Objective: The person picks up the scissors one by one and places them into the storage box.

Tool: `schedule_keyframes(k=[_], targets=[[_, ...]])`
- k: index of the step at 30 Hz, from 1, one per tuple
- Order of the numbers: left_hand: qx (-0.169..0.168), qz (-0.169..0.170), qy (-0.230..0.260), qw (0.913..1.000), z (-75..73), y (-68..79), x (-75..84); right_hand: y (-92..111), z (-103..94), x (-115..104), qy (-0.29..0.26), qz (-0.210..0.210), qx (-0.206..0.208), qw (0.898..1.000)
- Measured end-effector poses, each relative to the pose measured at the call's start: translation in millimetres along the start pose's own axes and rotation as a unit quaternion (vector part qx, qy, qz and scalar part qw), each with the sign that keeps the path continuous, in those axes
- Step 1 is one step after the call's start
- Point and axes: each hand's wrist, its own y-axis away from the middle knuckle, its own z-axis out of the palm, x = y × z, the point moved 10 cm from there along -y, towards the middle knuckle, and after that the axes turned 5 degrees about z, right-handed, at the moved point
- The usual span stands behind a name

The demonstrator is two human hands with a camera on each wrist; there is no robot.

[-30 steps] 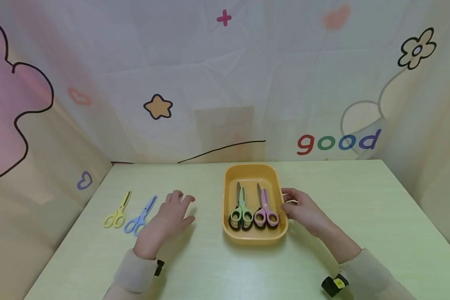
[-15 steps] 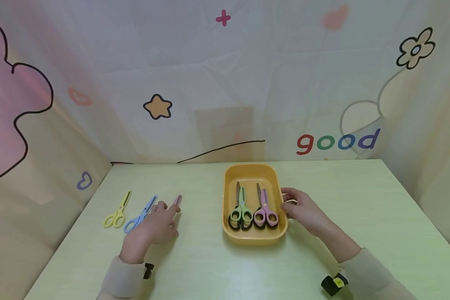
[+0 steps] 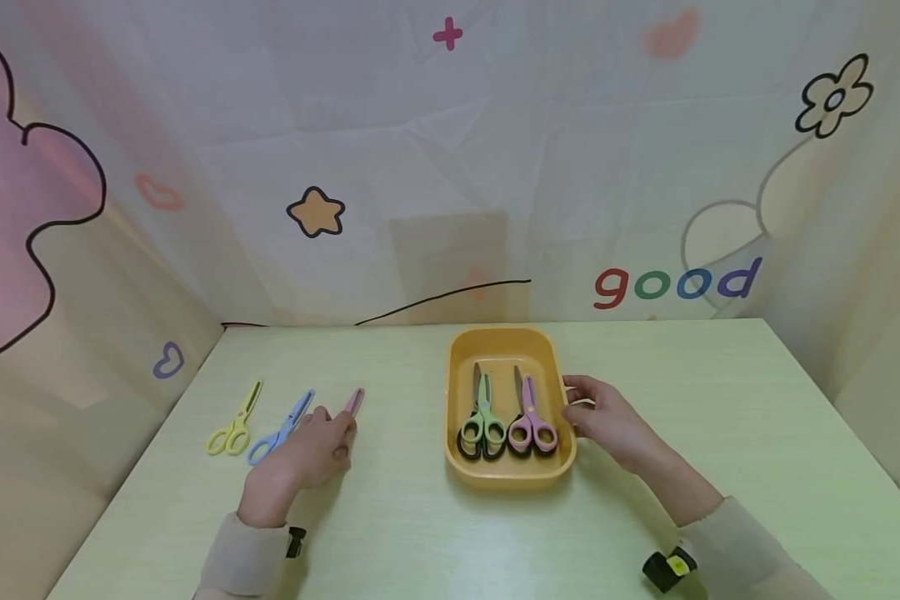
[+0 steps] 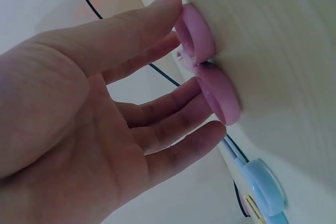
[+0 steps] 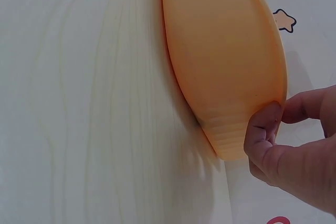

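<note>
LH on pink scissors, RH on tray

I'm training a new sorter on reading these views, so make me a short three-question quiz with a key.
1. Which does the left hand touch: A) yellow scissors, B) blue scissors, C) pink scissors?
2. True or false: the right hand holds the green scissors.
3. In the head view, how many pairs of scissors lie outside the yellow tray?

Key:
1. C
2. False; it holds the tray's side.
3. Three
</note>
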Motion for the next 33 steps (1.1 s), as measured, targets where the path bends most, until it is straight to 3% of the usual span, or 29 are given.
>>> schedule_keyframes(k=[15, 33], targets=[[0.024, 0.015, 0.0, 0.9996, 4.3, -11.1, 1.3, 0.6, -1.3, -0.3, 0.003, -0.005, -0.002, 1.0], [0.063, 0.056, -0.014, 0.9964, 3.6, -25.1, 27.2, 0.9, 0.8, -0.1, 0.001, 0.008, 0.002, 1.0]])
